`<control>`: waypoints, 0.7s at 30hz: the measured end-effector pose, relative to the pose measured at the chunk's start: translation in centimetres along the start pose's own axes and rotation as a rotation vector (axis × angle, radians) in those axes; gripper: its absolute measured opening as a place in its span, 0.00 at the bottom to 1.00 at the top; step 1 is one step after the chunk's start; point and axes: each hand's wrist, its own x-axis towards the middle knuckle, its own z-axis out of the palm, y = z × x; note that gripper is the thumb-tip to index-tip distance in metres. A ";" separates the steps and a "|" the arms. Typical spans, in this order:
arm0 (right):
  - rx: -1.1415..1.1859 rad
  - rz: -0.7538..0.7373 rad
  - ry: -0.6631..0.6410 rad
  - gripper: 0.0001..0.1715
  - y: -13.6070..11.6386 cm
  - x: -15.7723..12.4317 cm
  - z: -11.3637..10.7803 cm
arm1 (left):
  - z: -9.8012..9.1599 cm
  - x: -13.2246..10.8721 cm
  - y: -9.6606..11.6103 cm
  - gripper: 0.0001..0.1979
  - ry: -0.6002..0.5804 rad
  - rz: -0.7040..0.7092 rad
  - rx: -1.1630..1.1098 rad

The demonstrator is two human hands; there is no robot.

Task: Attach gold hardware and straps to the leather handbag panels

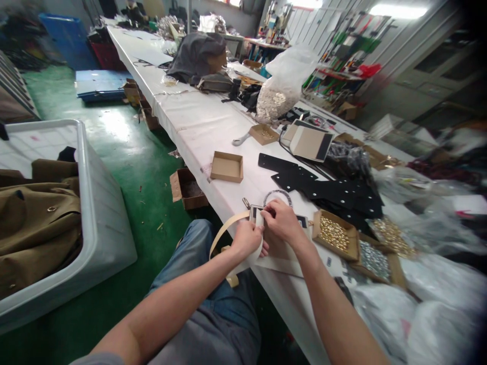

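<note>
The left forearm and right forearm are bare and stretched forward. The left hand is curled; just beside, the right hand bends its fingers inward.

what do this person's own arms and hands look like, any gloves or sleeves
The left hand and right hand wear no gloves, and no watch or bracelet shows. The left forearm and right forearm are uncovered. A grey sleeve shows at the bottom edge; the right one is out of view.
</note>
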 end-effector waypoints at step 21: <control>0.154 -0.044 -0.516 0.38 1.6 4.3 -3.0 | -0.2 -1.6 0.8 0.21 0.017 0.015 -0.021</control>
